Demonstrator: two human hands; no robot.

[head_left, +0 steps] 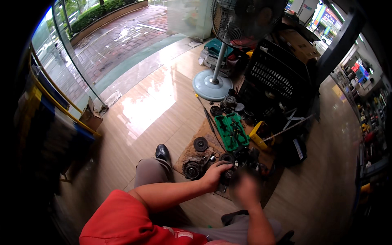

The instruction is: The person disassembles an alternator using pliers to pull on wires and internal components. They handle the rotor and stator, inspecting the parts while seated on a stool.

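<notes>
Two hands on a small dark round metal part, held low over the cardboard mat on the floor.

The left hand (215, 174) is curled closed around the round metal part (228, 174), fingers over its top edge; the right hand (245, 190) is motion-blurred just beside it, so I cannot tell how far it is closed or whether it grips. The part looks like a stiff, dense steel piece, probably greasy and slippery, so it is best held around its rim, as the left hand does. Its round face seems to turn up toward the camera, its axis roughly vertical, though it is too small to be sure. Near it lie a toothed disc (200, 143), a round geared assembly (192, 169) and an open green tool case (232, 131).
</notes>
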